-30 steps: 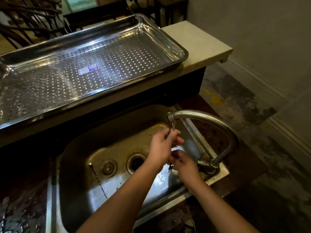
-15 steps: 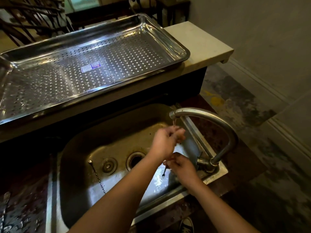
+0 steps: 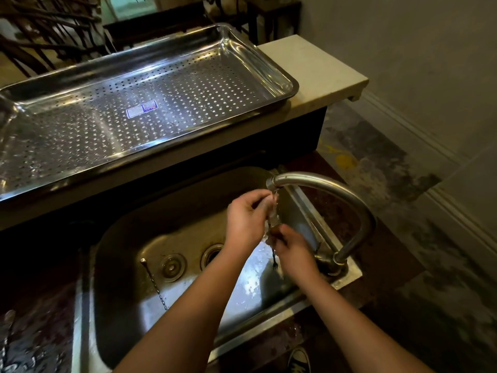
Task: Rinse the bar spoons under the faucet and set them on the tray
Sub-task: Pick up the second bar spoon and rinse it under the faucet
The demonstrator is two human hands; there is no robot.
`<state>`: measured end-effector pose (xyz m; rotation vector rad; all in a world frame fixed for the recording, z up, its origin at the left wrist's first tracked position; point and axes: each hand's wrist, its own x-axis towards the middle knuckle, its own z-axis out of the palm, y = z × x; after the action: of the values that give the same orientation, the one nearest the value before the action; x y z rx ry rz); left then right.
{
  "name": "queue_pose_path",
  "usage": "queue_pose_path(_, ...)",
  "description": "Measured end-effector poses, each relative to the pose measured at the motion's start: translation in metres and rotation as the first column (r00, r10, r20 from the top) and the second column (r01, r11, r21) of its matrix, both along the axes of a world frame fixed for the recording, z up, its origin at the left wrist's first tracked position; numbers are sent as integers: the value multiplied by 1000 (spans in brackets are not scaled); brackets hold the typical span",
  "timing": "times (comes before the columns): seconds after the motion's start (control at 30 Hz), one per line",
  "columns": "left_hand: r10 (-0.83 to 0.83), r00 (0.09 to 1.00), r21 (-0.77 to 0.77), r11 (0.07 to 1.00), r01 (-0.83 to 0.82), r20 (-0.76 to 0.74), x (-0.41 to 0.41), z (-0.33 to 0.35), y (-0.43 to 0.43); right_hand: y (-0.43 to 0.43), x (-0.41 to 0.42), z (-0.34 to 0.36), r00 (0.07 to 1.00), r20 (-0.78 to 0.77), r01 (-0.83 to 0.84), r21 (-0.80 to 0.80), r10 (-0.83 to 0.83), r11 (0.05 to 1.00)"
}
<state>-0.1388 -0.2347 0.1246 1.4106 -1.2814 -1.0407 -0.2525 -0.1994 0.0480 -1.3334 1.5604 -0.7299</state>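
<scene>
Under the curved steel faucet (image 3: 347,200), water runs onto a thin twisted bar spoon (image 3: 273,258) that both hands hold. My left hand (image 3: 246,219) pinches its upper part just below the spout. My right hand (image 3: 291,251) grips it lower down, and the forked end sticks out below the fingers. Most of the spoon is hidden by the hands and the water. A second twisted bar spoon (image 3: 154,284) lies on the sink floor at the left. The perforated steel tray (image 3: 279,76) sits on the raised counter behind the sink.
The steel sink (image 3: 121,238) has two drain fittings (image 3: 172,266) near its middle. The wet dark counter (image 3: 35,332) lies to the left. The pale counter end (image 3: 317,68) juts right of the tray, above the floor. A shoe (image 3: 298,360) shows below the sink.
The hands have shifted slightly right and closer under the spout, and water now splashes over the spoon between them. The view has tilted a little.
</scene>
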Motion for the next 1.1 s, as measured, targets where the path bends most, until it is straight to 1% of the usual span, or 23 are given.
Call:
queue_pose_path(0.07, -3, 1000, -16, 1000, 3, 1, 5, 2, -2, -5, -1, 5, 999, -34, -10, -21, 9, 1000)
queue_pose_path(0.1, 7, 1000, -12, 1000, -7, -22, 6, 4, -2, -8, 0, 9, 999, -32, -10, -20, 9, 1000)
queue_pose_path(0.17, 54, 990, 24, 998, -52, -129, 9, 8, 0, -13, 2, 19, 998, -57, -15, -42, 13, 999)
queue_pose_path(0.23, 126, 954, 72, 991, -111, -271, 14, 9, 4, -19, 4, 31, 996, -90, -32, -93, 24, 995)
queue_pose_path(0.3, 189, 903, 98, 982, -164, -387, 21, 9, 9, -25, 7, 40, 997, -28, -76, -89, 74, 993)
queue_pose_path(0.33, 213, 883, 99, 977, -189, -418, 25, 9, 11, -27, 7, 44, 992, 2, -122, -74, 123, 990)
queue_pose_path(0.43, 286, 836, 95, 957, -275, -468, 41, 9, 15, -26, 6, 45, 969, 0, -248, -79, 248, 966)
queue_pose_path(0.53, 361, 776, 126, 929, -348, -518, 60, 9, 15, -21, 4, 42, 966, -50, -256, -41, 254, 966)
queue_pose_path(0.63, 393, 729, 178, 917, -357, -560, 70, 5, 17, -21, 5, 38, 967, -117, -231, -17, 228, 973)
queue_pose_path(0.7, 394, 706, 209, 918, -338, -588, 68, 2, 20, -23, 9, 38, 978, -68, -199, -39, 196, 979)
queue_pose_path(0.77, 373, 719, 249, 928, -278, -587, 63, -2, 25, -21, 16, 35, 978, 55, -199, -47, 202, 979)
queue_pose_path(0.83, 329, 773, 285, 938, -199, -542, 60, -8, 36, -15, 25, 27, 957, 172, -232, -24, 233, 972)
queue_pose_path(0.87, 310, 804, 296, 939, -174, -508, 61, -12, 43, -11, 28, 23, 948, 200, -250, -7, 246, 968)
queue_pose_path(0.93, 301, 850, 314, 934, -170, -432, 68, -22, 62, -2, 33, 14, 940, 227, -267, 30, 253, 963)
queue_pose_path(1.0, 293, 913, 318, 927, -198, -285, 85, -35, 87, 6, 35, 4, 942, 256, -245, 82, 217, 966)
queue_pose_path(1.03, 274, 950, 298, 928, -222, -148, 97, -44, 102, 9, 36, -1, 941, 280, -228, 115, 189, 967)
queue_pose_path(1.07, 242, 968, 265, 931, -250, 62, 113, -53, 118, 11, 38, -5, 939, 308, -208, 149, 155, 967)
queue_pose_path(1.1, 200, 923, 215, 936, -279, 328, 130, -62, 136, 13, 40, -8, 933, 340, -188, 182, 118, 965)
